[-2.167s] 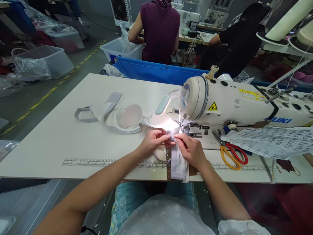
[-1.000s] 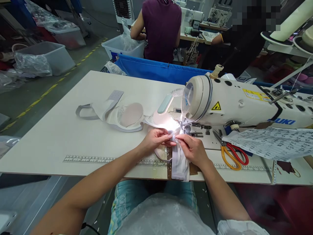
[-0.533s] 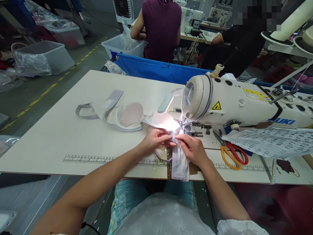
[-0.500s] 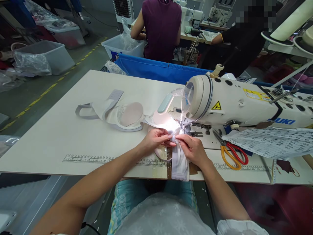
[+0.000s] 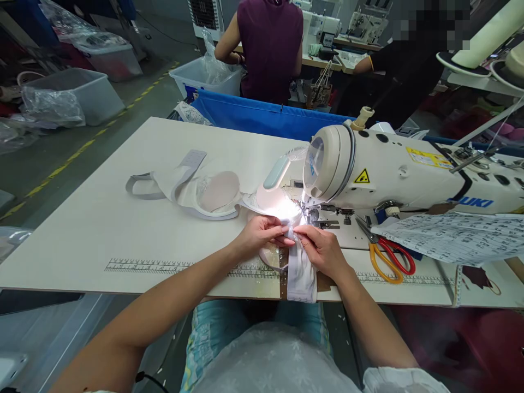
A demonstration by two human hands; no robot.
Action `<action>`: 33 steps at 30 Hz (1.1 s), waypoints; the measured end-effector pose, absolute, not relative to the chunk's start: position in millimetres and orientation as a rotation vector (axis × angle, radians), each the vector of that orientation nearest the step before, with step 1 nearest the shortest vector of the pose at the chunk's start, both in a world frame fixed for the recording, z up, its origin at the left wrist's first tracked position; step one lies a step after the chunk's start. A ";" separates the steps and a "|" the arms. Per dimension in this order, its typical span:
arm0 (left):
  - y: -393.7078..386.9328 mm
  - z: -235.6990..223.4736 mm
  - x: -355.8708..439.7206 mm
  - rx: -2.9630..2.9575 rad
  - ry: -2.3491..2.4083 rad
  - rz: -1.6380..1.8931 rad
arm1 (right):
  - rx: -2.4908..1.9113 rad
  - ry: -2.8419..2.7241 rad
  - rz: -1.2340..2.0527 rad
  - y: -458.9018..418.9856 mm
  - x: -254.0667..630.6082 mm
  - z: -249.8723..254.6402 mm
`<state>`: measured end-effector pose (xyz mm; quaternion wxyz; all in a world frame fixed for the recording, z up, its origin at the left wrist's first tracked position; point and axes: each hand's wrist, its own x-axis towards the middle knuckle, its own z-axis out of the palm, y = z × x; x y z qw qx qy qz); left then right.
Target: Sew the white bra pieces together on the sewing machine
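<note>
A white bra [image 5: 221,192] lies across the table, one cup and its strap stretched out to the left. Its other end runs under the lit needle area of the sewing machine [image 5: 360,164]. My left hand [image 5: 266,233] pinches the bra's edge just in front of the needle. Close beside it, my right hand [image 5: 321,245] grips the same fabric between thumb and fingers. From between the hands the bra's wing hangs toward the table's front edge. The lamp's glare washes out the stitching spot, and the fingertips partly cover the fabric there.
Scissors [image 5: 388,254] with orange and red handles lie right of my right hand, by a sheet of written paper [image 5: 458,237]. A printed ruler [image 5: 147,266] runs along the table's front. Behind the table hangs a blue cloth trough [image 5: 262,113]; two people sit beyond it.
</note>
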<state>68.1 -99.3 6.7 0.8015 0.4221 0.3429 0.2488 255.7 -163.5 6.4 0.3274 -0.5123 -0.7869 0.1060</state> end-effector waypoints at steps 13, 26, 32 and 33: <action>-99.4 6.5 68.4 0.897 0.743 0.527 | -1.337 -2.080 0.290 -162.9 257.3 5.8; -99.5 6.7 69.0 0.889 0.747 0.526 | -1.322 -2.072 0.259 -163.1 256.5 3.2; -99.7 6.4 69.4 0.861 0.756 0.518 | -1.331 -2.067 0.308 -163.0 257.0 2.8; -99.7 6.5 69.5 0.855 0.756 0.516 | -1.333 -2.066 0.314 -163.0 257.2 2.5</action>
